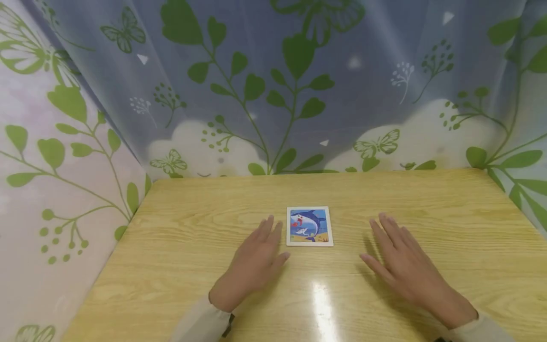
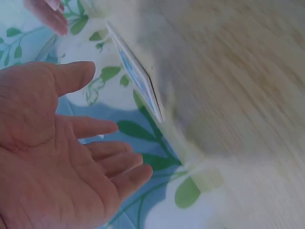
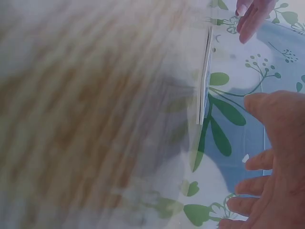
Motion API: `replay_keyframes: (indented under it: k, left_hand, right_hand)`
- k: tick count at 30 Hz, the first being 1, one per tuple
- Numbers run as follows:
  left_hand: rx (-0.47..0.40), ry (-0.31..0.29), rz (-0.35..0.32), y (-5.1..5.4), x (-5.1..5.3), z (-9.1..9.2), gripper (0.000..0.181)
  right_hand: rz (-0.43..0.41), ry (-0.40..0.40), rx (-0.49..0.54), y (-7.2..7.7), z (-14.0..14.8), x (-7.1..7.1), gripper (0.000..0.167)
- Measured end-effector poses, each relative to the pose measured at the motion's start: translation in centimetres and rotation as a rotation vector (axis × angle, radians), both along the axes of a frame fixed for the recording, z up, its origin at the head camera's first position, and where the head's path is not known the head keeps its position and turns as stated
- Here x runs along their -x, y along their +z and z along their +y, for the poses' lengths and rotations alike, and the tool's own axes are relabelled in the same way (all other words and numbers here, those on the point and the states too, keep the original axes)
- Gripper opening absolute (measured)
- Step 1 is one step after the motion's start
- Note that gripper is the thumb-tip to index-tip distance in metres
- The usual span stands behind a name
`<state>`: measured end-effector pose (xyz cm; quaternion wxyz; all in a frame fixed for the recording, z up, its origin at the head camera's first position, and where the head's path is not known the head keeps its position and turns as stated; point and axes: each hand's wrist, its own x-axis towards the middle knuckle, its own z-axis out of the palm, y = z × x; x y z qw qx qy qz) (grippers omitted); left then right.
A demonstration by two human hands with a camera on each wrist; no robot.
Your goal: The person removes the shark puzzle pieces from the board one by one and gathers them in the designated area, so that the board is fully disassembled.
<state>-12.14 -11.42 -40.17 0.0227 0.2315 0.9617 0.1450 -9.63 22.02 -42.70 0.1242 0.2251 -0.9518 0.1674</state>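
A small square picture puzzle or card [image 1: 309, 226] with a white border lies flat on the wooden table; its picture shows a blue shark-like animal above a sandy sea floor. Just left of it is my left hand [image 1: 254, 263], fingers extended and apart from the border. My right hand [image 1: 403, 266] is farther off on the right side, its fingers straight and thumb spread. Neither hand holds anything. From the side, in the left wrist view, the picture square [image 2: 136, 74] looks thin, and the left palm [image 2: 52, 152] faces it. The right wrist view shows its edge [image 3: 204, 78] beyond the right hand [image 3: 281, 157].
The wood-grain table [image 1: 205, 204] reaches back to a blue curtain [image 1: 354, 90] printed with green leaves and butterflies. A pale leaf-printed cloth [image 1: 85, 190] hangs along the left side. A bright light reflection lies on the near tabletop.
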Motion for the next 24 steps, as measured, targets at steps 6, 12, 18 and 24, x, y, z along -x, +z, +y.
replay_keyframes:
  k: [6,12,18,24]
  left_hand:
    - [0.087,-0.070,-0.082,-0.6,0.5,1.5,0.068]
    - [0.142,-0.127,-0.165,-1.1,0.6,2.6,0.067]
    - [0.184,-0.147,-0.176,-0.9,0.5,3.0,0.067]
    - [0.208,-0.145,-0.191,-1.2,0.6,3.2,0.068]
  right_hand:
    - [-0.009,0.022,0.027,-0.1,-0.4,0.4,0.075]
    - [-0.056,0.036,0.052,0.0,-0.9,0.6,0.074]
    - [-0.102,0.039,0.048,0.3,-1.6,0.5,0.074]
    - [-0.101,0.053,0.055,0.4,-2.0,0.5,0.074]
